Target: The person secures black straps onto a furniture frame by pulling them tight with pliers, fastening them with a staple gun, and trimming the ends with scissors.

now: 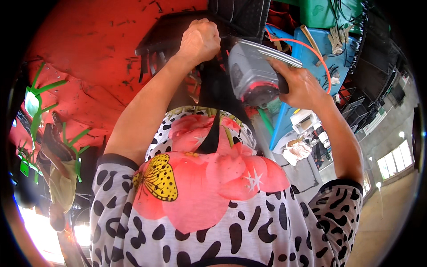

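Note:
My left hand [200,40] is closed in a fist over a dark piece of work with dangling strips [171,33]. What its fingers grip, if anything, is hidden. In my right hand [300,84] is a bulky grey staple gun [251,69] with a red band and a black end cap. Its front end reaches close to the dark work, just right of my left hand; contact cannot be made out. Behind the work stands a black woven panel [242,18].
Dark scraps litter the red floor covering [89,49]. An orange hose [318,53] curves past a blue surface [307,40] holding gloves [338,40]. A green bin [329,15] stands at the far right. Another person [62,178] and green stands [38,102] are at left.

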The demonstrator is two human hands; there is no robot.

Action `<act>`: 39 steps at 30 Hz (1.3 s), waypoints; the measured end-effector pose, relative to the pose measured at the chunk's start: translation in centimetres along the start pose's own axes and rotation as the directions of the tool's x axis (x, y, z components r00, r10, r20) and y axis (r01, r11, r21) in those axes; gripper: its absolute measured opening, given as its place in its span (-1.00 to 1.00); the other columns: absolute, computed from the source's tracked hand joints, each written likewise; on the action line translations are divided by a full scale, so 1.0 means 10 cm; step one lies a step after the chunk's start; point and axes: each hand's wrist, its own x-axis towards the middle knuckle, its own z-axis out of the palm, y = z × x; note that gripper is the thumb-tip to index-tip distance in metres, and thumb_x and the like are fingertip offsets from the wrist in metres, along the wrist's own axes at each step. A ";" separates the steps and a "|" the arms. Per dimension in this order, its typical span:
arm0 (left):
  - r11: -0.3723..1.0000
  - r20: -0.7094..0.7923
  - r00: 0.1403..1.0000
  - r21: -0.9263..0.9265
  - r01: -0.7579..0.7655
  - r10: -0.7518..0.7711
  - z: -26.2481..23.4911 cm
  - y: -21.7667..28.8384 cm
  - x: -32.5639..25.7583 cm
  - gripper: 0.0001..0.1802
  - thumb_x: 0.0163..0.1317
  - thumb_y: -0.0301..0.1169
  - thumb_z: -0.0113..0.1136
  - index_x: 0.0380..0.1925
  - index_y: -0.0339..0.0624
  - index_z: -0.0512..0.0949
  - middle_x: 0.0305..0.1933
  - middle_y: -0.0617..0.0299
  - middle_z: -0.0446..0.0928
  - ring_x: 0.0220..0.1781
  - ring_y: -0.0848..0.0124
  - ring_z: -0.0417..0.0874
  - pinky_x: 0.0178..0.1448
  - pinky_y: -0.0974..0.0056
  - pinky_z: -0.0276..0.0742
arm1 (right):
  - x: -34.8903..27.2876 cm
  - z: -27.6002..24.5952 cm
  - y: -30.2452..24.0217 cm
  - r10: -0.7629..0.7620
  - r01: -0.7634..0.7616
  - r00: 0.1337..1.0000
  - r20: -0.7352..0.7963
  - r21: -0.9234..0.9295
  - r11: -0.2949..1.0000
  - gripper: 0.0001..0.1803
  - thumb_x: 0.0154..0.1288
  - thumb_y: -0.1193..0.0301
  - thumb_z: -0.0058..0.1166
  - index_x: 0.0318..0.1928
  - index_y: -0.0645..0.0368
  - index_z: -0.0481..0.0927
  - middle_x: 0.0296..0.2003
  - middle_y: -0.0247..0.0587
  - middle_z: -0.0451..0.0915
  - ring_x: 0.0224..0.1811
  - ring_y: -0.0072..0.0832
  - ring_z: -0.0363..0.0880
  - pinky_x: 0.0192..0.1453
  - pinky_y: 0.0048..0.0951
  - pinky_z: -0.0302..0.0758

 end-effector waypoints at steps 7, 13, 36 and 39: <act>0.997 0.106 0.992 -0.008 0.075 -0.073 -0.26 -0.07 0.06 -0.89 -0.04 -0.41 0.06 -0.57 -0.22 0.49 -0.31 0.13 0.49 -0.14 0.17 0.47 -0.04 0.15 0.41 | -0.37 0.48 0.19 0.257 -0.164 0.945 -0.203 0.385 0.908 -0.28 -0.20 0.47 0.12 0.13 0.19 0.29 -0.40 0.15 0.54 -0.30 0.04 0.51 -0.22 -0.18 0.45; 0.993 0.075 0.991 0.046 0.109 -0.112 -0.43 -0.26 0.06 -0.78 -0.07 -0.32 0.23 -0.45 -0.21 0.50 -0.41 0.20 0.53 -0.33 0.35 0.55 -0.21 0.28 0.43 | -0.49 1.12 0.26 0.442 -0.250 0.851 -0.284 0.522 0.816 -0.65 -0.17 0.43 0.13 -0.28 0.30 0.49 -0.49 -0.06 0.55 -0.44 -0.32 0.54 -0.29 -0.35 0.45; 0.875 0.232 0.907 0.262 -0.407 0.352 -1.08 -0.60 0.17 -0.71 0.00 -0.40 0.12 -0.22 -0.23 0.51 -0.24 0.06 0.51 -0.16 0.09 0.50 -0.07 0.11 0.42 | 0.46 1.82 1.71 0.999 0.010 -0.004 -0.044 0.999 0.044 -0.61 -0.09 0.58 0.17 -0.21 0.40 0.34 -0.48 -0.14 0.51 -0.71 -0.44 0.46 -0.64 -0.45 0.40; 0.866 0.148 0.919 0.310 -0.393 0.364 -1.04 -0.56 0.09 -0.70 -0.02 -0.40 0.16 -0.23 -0.26 0.50 -0.23 0.03 0.52 -0.11 0.07 0.48 -0.02 0.12 0.40 | 0.54 1.77 1.77 0.998 0.112 0.063 -0.020 0.994 0.013 -0.59 -0.12 0.55 0.23 -0.24 0.44 0.36 -0.46 -0.10 0.52 -0.71 -0.42 0.48 -0.66 -0.42 0.42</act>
